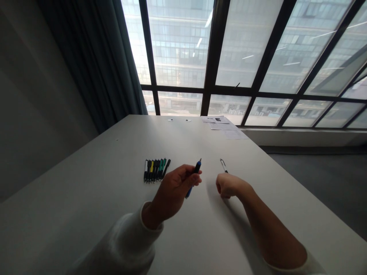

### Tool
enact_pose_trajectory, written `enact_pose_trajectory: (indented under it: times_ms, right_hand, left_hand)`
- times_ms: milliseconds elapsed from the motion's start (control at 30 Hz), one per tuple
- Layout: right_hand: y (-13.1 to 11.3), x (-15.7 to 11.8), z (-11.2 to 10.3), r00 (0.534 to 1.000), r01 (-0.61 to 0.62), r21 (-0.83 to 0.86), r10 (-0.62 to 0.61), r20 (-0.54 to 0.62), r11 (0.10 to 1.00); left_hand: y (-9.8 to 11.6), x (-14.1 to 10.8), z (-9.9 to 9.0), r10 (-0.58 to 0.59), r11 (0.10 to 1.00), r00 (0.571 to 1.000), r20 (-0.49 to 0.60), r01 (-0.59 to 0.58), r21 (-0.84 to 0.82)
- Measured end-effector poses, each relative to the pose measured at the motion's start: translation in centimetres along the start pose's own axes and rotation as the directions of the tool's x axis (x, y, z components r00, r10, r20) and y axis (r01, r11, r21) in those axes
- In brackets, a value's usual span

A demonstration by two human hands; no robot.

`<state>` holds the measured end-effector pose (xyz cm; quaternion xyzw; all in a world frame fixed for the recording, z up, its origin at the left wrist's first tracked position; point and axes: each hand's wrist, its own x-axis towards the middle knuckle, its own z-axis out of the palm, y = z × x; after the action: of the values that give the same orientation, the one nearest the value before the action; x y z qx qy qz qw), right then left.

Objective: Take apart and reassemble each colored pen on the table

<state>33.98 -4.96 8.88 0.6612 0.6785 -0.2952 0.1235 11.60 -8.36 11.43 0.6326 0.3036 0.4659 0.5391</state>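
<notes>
Head view: pens (155,170) are lying left on the table (120,168).
Left hand (175,188): grip clasping blue pen (197,167), centre.
Right hand (230,185): hiding near end of white pen (223,165); cannot tell its grip.

Cannot see lower end of white pen (223,164), behind right hand (229,186), four o'clock | cannot see middle of blue pen (197,167), within left hand (174,189), six o'clock | cannot read papers (220,125), between two and three o'clock

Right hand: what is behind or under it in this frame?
Beyond the right hand, one end of a white-and-dark pen shows against the white tabletop. The hand covers the rest, so whether it grips the pen cannot be seen.
</notes>
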Motion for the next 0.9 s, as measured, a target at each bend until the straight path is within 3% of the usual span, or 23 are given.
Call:
enact_pose_trajectory:
  times_ms: [67, 100, 133, 200, 233, 300, 400, 667, 900]
  right_hand:
    - [-0.4, -0.8, -0.5, 0.984, 0.173, 0.098, -0.166, -0.068, 0.98]
    - [-0.6, -1.3, -0.8, 0.951, 0.303, 0.193, -0.282, -0.131, 0.933]
    - [-0.9, -1.9, -1.1, 0.893, 0.445, 0.303, -0.393, -0.218, 0.843]
    - [-1.3, -3.2, -1.7, 0.737, 0.676, 0.492, -0.524, -0.427, 0.549]
    - [-1.5, -3.8, -1.9, 0.666, 0.741, 0.54, -0.538, -0.517, 0.399]
    - [-1.8, -4.9, -2.3, 0.56, 0.814, 0.546, -0.516, -0.647, 0.199]
    - [-2.1, -6.1, -2.7, 0.45, 0.884, 0.456, -0.459, -0.766, 0.106]
    - [-2.3, -6.8, -2.5, 0.453, 0.884, 0.455, -0.448, -0.771, 0.109]
    - [-2.2, -6.9, -2.4, 0.446, 0.893, 0.413, -0.476, -0.758, 0.18]
  left_hand:
    - [-0.1, 0.0, 0.0, -0.003, 1.0, 1.0, 0.021, 0.003, 0.017]
    - [-0.1, 0.0, 0.0, -0.005, 1.0, 0.999, 0.036, 0.004, 0.029]
    - [-0.2, 0.0, 0.0, -0.007, 0.999, 0.999, 0.051, 0.005, 0.043]
    - [-0.3, 0.0, 0.0, -0.005, 0.997, 0.997, 0.081, 0.0, 0.072]
    - [-0.3, 0.0, 0.0, -0.001, 0.997, 0.996, 0.09, -0.007, 0.083]
    - [-0.4, -0.1, -0.1, 0.019, 0.994, 0.996, 0.091, -0.029, 0.11]
    - [-0.3, 0.0, -0.1, 0.078, 0.978, 0.994, 0.081, -0.093, 0.189]
    - [-0.1, 0.2, -0.3, 0.143, 0.934, 0.984, 0.105, -0.169, 0.314]
    - [0.1, 0.1, -0.3, 0.149, 0.922, 0.983, 0.111, -0.179, 0.344]
